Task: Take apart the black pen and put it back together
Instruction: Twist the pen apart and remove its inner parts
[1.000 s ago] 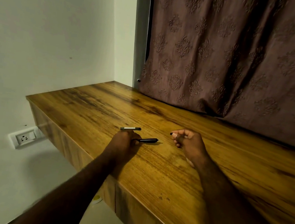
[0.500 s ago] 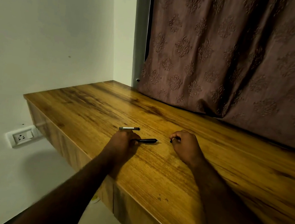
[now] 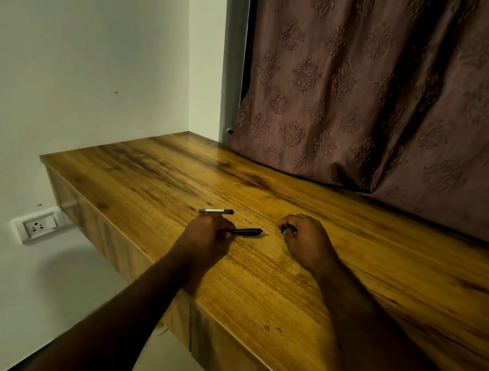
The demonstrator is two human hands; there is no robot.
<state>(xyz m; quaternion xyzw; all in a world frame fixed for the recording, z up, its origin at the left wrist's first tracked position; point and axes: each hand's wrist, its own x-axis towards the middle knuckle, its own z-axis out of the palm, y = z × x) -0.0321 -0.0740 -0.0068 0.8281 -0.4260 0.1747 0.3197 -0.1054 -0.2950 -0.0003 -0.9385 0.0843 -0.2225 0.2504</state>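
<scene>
My left hand (image 3: 207, 236) rests on the wooden desk (image 3: 257, 278) and grips the rear end of the black pen body (image 3: 245, 232), which lies flat with its tip pointing right. My right hand (image 3: 307, 241) sits to the right of that tip, curled around a small dark pen part (image 3: 288, 229) that mostly hides in the fingers. Another pen piece (image 3: 216, 211), dark with a pale label, lies on the desk just beyond my left hand, untouched.
A brown patterned curtain (image 3: 384, 94) hangs along the back of the desk. A white wall meets the desk's left end, with a wall socket (image 3: 39, 226) below it. The desk's front edge runs diagonally under my forearms.
My right hand has lowered onto the desk and curled tighter over the small part. The left hand and pen body have stayed put.
</scene>
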